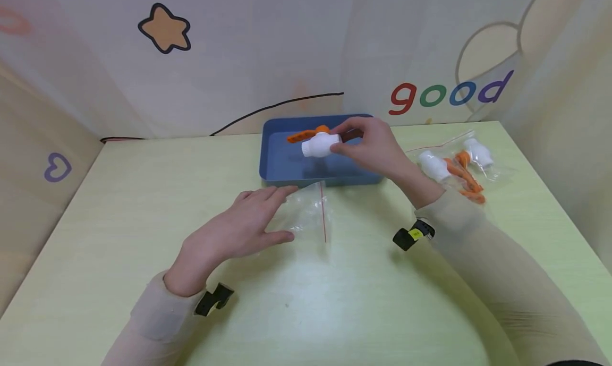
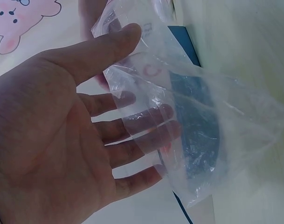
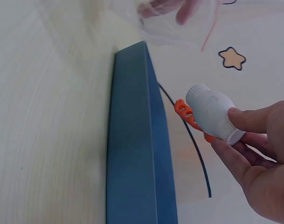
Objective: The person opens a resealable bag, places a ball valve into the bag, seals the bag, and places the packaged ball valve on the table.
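My right hand pinches the end of a white ball valve with an orange lever handle, between thumb and fingers. The valve is above a blue tray, its lever pointing left. My left hand is spread with fingers extended, beside a clear zip bag with a red seal line. In the left wrist view the bag lies between thumb and fingers, and the fingers show through its film.
At the right of the table, more white valves with orange handles lie in clear bags. A printed curtain stands behind the tray.
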Demonstrator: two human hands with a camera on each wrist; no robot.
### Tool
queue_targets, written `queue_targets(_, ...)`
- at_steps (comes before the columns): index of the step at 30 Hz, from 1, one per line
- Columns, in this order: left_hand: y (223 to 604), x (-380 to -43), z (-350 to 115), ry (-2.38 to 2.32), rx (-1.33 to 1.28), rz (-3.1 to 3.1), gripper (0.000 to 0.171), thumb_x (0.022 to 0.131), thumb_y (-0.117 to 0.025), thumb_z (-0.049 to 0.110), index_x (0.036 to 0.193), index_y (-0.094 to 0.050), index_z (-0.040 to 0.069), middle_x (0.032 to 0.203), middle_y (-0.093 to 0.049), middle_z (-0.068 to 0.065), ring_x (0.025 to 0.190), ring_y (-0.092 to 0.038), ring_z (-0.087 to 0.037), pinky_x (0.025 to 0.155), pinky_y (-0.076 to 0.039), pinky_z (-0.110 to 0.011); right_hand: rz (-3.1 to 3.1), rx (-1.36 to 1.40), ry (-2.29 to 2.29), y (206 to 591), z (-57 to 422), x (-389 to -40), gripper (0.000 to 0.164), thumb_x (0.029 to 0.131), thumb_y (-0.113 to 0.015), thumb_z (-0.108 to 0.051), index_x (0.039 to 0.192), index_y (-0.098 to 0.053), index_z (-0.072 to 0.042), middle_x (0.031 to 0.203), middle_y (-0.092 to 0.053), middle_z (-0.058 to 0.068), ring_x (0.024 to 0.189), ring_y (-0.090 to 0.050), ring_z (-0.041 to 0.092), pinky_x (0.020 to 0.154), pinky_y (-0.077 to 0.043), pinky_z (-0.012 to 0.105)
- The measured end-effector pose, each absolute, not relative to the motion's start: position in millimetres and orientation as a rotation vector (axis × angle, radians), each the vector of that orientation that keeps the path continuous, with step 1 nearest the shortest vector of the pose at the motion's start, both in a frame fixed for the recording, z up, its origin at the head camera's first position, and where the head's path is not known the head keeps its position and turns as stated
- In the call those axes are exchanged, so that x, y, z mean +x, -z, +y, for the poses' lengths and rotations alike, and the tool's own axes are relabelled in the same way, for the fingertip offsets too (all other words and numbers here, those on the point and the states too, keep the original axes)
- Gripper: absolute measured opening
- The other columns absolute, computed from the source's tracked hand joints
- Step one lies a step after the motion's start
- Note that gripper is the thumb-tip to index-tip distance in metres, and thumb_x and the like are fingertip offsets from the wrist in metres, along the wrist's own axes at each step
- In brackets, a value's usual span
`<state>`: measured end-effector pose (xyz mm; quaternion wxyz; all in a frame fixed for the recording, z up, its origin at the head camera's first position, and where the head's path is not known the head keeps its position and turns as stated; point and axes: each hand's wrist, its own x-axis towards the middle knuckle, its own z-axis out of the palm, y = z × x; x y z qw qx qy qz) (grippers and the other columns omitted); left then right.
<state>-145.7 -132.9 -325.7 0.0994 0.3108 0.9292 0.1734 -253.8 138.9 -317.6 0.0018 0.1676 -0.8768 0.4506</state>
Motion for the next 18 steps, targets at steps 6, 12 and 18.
queue_targets(6, 326, -147, -133, -0.516, 0.894, 2.769, 0.084, 0.094, -0.077, 0.039, 0.159, -0.033, 0.009, 0.155, -0.046, -0.01, 0.14, -0.044, -0.031, 0.112, -0.032, -0.057, -2.715, 0.442, -1.493, 312, 158, -238, 0.029, 0.092, -0.08, -0.015, 0.118, -0.073, -0.005, 0.116, -0.07, 0.01, 0.103, -0.067, 0.024, 0.083, -0.055, 0.034)
queue_targets(12, 326, -148, -137, -0.541, 0.875, 2.778, 0.083, 0.095, -0.075, 0.039, 0.159, -0.032, 0.008, 0.153, -0.048, -0.012, 0.138, -0.047, -0.031, 0.112, -0.031, -0.057, -2.698, 0.424, -1.511, 308, 172, -217, 0.028, 0.092, -0.08, -0.016, 0.117, -0.073, -0.006, 0.114, -0.071, 0.008, 0.102, -0.067, 0.023, 0.081, -0.054, 0.028)
queue_targets(18, 323, -149, -141, -0.565, 0.842, 2.786, 0.081, 0.095, -0.075, 0.038, 0.157, -0.033, 0.006, 0.147, -0.053, -0.016, 0.131, -0.053, -0.031, 0.111, -0.033, -0.057, -2.704, 0.435, -1.484, 304, 178, -199, 0.027, 0.092, -0.08, -0.016, 0.117, -0.074, -0.008, 0.114, -0.071, 0.006, 0.102, -0.066, 0.02, 0.076, -0.054, 0.022)
